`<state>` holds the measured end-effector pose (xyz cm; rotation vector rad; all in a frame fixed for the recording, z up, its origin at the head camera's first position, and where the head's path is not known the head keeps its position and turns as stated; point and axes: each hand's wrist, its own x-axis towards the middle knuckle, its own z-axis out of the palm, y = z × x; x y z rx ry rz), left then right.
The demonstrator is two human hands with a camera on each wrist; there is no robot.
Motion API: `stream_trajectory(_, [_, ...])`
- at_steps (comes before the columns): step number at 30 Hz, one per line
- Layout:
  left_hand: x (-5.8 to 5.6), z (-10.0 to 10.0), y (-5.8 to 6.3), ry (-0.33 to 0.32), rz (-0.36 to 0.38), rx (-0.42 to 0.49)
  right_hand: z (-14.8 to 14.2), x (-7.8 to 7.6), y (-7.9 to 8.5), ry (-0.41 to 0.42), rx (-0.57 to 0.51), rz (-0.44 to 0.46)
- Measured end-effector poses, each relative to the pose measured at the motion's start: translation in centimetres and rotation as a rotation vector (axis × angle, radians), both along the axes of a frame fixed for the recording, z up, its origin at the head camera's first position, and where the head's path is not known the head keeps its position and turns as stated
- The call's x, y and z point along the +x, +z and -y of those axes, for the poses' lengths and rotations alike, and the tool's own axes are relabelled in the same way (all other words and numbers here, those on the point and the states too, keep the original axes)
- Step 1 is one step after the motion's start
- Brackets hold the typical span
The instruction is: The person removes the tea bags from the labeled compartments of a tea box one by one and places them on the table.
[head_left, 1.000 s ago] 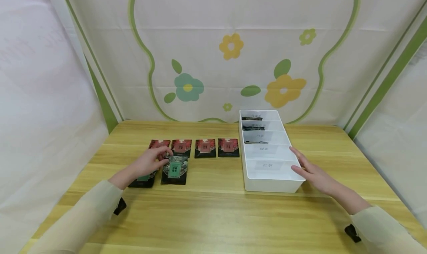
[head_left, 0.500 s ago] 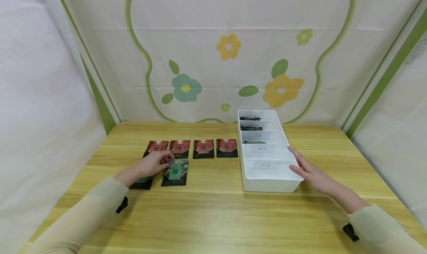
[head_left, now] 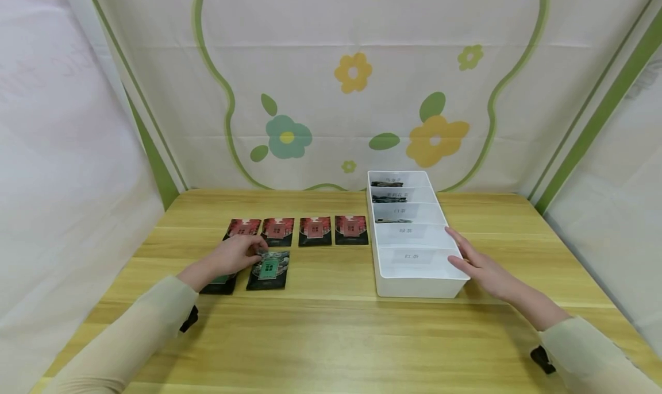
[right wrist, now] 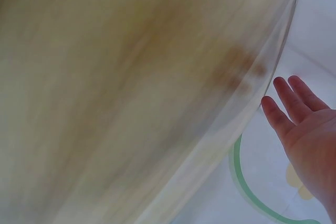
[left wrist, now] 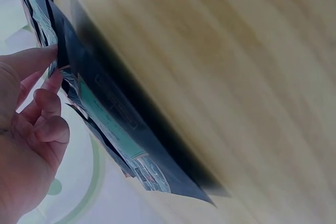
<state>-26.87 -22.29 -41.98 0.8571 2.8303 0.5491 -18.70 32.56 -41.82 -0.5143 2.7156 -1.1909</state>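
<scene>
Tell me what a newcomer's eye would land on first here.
Probably the white divided box on the right half of the table, with the right hand at its right edge. Then the four red-topped packets lined up to its left and, closer to the camera, a green-labelled packet whose corner the left hand pinches. The orange flower on the cloth behind may follow.

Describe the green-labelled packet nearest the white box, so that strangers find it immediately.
Left of the divided white box, four red-labelled packets form a row. On its near side, held by the left hand, is the green-labelled packet. Unlike the other green one, partly hidden by the hand, it shows its whole label.
</scene>
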Motion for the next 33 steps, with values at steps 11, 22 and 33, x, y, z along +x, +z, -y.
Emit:
stream_trajectory(11, [0.0,0.3,-0.1,0.041,-0.042,-0.019,0.0,0.0,-0.1,-0.002,0.001,-0.002])
stream_trajectory(22, [0.0,0.1,0.8,0.076,-0.042,0.118,0.1,0.0,0.1,0.001,0.006,-0.003])
stream_trajectory(33, [0.7,-3.0,4.1,0.041,0.024,0.323,-0.2,0.0,-0.1,-0.003,0.007,0.014])
